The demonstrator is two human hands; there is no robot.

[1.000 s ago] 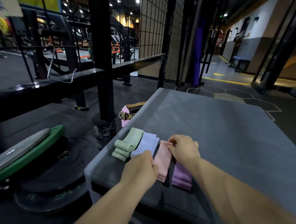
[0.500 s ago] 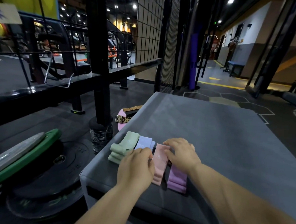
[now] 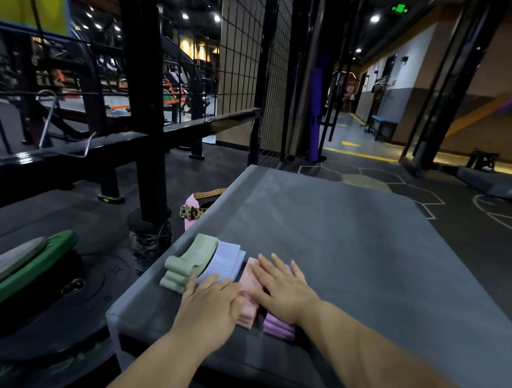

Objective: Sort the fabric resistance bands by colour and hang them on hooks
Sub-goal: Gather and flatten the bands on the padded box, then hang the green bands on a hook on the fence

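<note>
**A:** Four piles sit side by side at the near-left corner of the grey platform: green pile, lilac pile, pink pile, purple pile. Any risk?

**B:** They touch, so a sliding palm could mix the colours. The green pile is near the edge and might drop.

**A:** And the hands, in the head view?

**B:** Both lie flat with straight fingers, grasping nothing. The left hand is on the lilac pile, and the right hand lies across the pink and purple piles.

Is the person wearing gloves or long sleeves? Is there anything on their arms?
No gloves. The left hand and right hand are both bare. The left forearm and right forearm are bare right to the picture's edge, so no sleeve shows. I can see no watch, bracelet or ring.
</note>
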